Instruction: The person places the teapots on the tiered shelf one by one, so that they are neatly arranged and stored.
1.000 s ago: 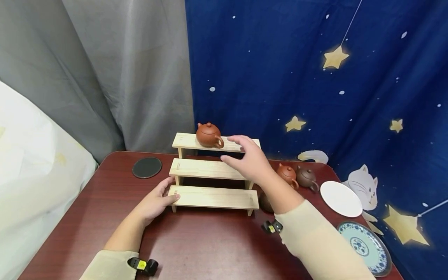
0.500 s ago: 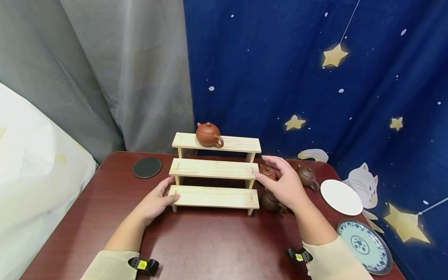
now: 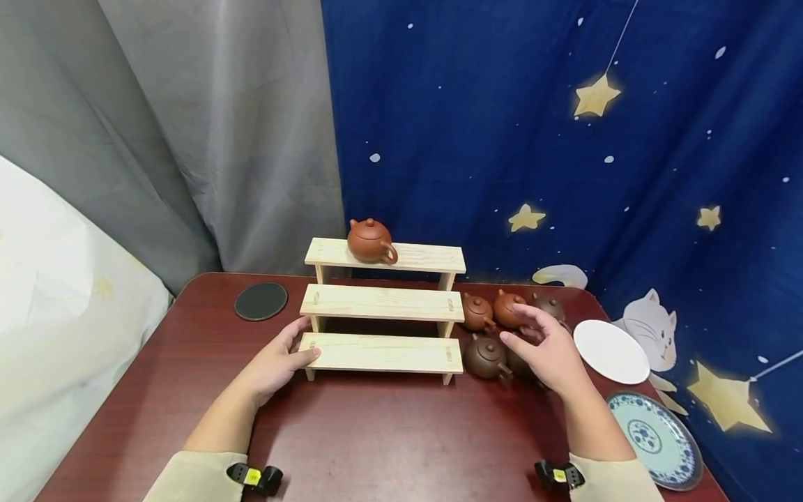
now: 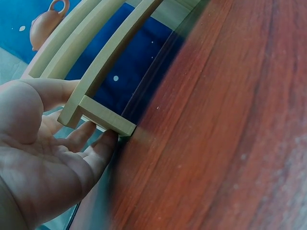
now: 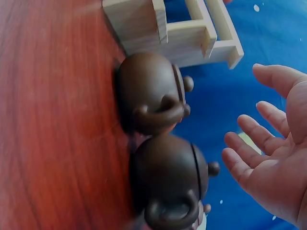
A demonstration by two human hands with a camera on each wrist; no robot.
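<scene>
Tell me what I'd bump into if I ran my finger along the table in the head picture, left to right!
Black disc → rack → red teapot beside it → right hand → white plate → blue plate.

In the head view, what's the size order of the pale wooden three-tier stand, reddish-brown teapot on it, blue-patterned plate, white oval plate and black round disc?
1. Wooden stand
2. Blue-patterned plate
3. White plate
4. Black disc, teapot: look alike
</scene>
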